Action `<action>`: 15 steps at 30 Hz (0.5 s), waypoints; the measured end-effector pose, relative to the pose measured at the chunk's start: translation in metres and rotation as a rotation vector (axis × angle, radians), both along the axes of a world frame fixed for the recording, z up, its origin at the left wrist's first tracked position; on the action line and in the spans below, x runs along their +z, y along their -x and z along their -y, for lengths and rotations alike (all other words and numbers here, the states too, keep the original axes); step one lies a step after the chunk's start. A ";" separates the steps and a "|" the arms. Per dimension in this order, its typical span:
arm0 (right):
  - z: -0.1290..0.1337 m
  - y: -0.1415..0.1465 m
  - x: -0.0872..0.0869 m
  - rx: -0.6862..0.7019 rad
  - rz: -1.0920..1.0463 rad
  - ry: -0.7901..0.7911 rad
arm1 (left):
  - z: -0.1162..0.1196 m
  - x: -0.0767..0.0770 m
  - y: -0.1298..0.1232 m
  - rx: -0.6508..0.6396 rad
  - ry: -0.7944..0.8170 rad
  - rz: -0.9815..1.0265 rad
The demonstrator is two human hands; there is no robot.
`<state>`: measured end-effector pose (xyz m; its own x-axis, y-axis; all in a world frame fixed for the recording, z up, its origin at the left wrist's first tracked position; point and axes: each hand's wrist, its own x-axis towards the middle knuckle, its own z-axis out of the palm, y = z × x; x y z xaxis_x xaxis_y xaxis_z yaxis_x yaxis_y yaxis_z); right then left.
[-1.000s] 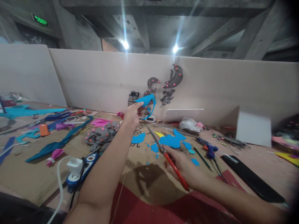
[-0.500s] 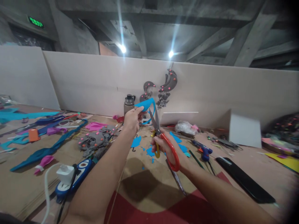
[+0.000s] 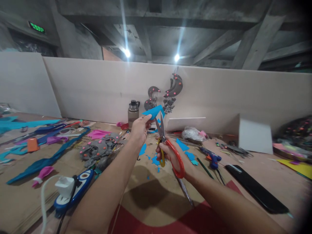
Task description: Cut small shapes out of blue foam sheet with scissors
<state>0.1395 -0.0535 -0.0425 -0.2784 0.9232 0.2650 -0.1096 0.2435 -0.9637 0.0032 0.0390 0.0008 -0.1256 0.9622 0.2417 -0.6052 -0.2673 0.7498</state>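
Note:
My left hand (image 3: 141, 128) pinches a piece of blue felt-like material (image 3: 155, 112), held up above the table at the centre. Scissors (image 3: 174, 156) with one red and one yellow handle are in my right hand (image 3: 168, 152), its fingers through the loops. Their blades are parted and point up at the blue piece's right part. Under my hands, blue scraps (image 3: 156, 160) lie scattered on the brown board (image 3: 143, 208).
A bottle (image 3: 133, 113) stands behind my left hand. Grey pieces with pink dots (image 3: 98, 148) and a blue power strip (image 3: 74, 191) lie left. To the right are a blue glue gun (image 3: 213, 158), a black slab-like object (image 3: 255, 190) and a white panel (image 3: 255, 134).
The blue piece has tilted, and its long curled strip at the right no longer shows as a loop. The scissors have shifted slightly, blades still parted. The whole view has moved a little.

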 end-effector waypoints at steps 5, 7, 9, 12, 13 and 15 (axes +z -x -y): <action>-0.002 0.000 0.001 -0.014 -0.011 -0.031 | 0.005 0.002 -0.003 -0.011 0.007 -0.009; -0.002 -0.001 0.003 -0.037 -0.001 -0.038 | 0.006 0.003 -0.004 0.014 0.016 -0.028; -0.002 -0.002 0.004 -0.064 0.016 -0.045 | 0.006 0.003 -0.004 0.038 0.015 -0.045; -0.003 -0.003 0.005 -0.085 0.038 -0.057 | 0.005 0.002 -0.005 0.038 -0.005 -0.038; -0.003 -0.003 0.005 -0.090 0.045 -0.059 | 0.004 0.001 -0.006 0.025 -0.011 -0.031; -0.004 -0.004 0.006 -0.098 0.056 -0.070 | 0.004 0.000 -0.007 -0.011 -0.017 -0.021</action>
<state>0.1433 -0.0492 -0.0368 -0.2038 0.9266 0.3160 -0.0280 0.3171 -0.9480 0.0098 0.0352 0.0011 -0.1101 0.9593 0.2601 -0.5925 -0.2734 0.7578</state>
